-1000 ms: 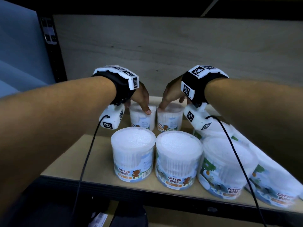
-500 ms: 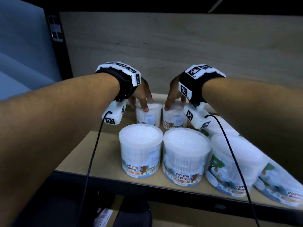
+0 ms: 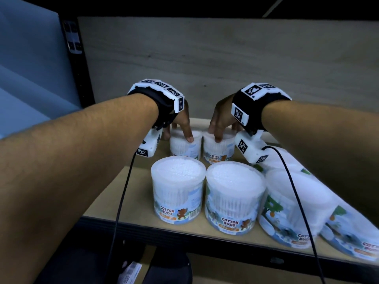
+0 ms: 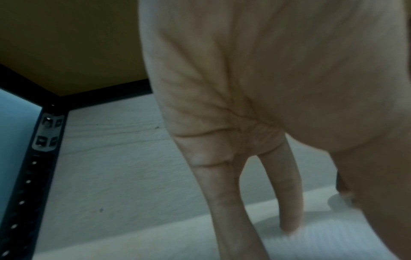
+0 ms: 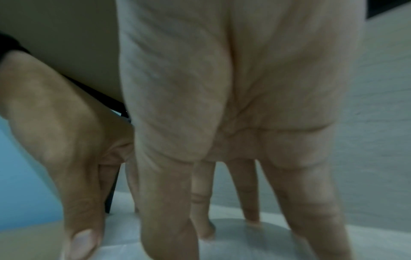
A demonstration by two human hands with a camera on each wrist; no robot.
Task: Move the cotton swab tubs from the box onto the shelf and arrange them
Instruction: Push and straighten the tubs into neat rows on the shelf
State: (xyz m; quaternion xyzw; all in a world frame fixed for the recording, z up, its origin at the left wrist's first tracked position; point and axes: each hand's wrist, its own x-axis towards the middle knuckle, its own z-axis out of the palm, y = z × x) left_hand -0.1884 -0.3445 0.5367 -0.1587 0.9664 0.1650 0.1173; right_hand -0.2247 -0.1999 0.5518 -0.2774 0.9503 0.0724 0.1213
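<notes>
While both hands grip rear tubs, left hand (image 3: 181, 121) fingers (image 3: 187, 133) and right hand (image 3: 220, 117) fingers (image 3: 218, 136) clamp left rear tub (image 3: 184, 149) and right rear tub (image 3: 218, 148) rims; tubs nearer than the fingers read "COTTON BUDS" (image 3: 167, 210).

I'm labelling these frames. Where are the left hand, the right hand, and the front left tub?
left hand (image 3: 182, 121), head view, back of the hand.
right hand (image 3: 220, 117), head view, back of the hand.
front left tub (image 3: 178, 193), head view, its clear side wall.
</notes>
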